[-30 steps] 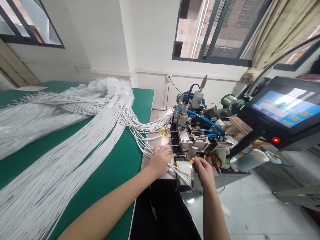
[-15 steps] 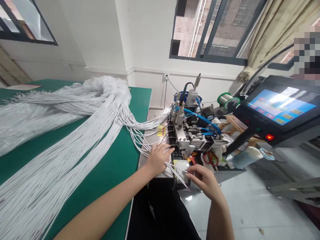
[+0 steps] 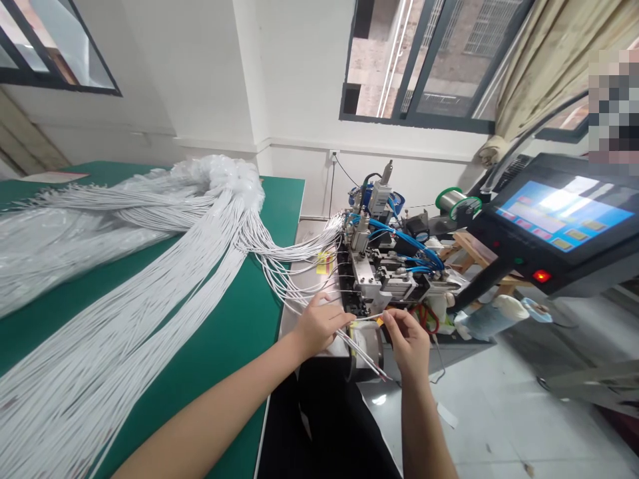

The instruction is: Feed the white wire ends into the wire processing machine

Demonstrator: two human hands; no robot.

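White cables run under and through my left hand, whose fingers are closed around them, with their loose ends hanging out toward the lower right. Between thumb and fingertips, my right hand pinches the end of one white cable, stretched level from the left hand. Both hands are at the front end of a bench machine with metal blocks and blue air tubes. More white cables sweep from the table into the machine's left side.
Large bundles of white cables lie across the green table, partly wrapped in clear plastic. A control screen stands at the right. Behind the machine is a wire spool. Red-handled scissors lie beside it.
My right hand has risen toward the machine, bringing the pinched cable end up to level. My left hand has shifted slightly down and right, still on the cables.
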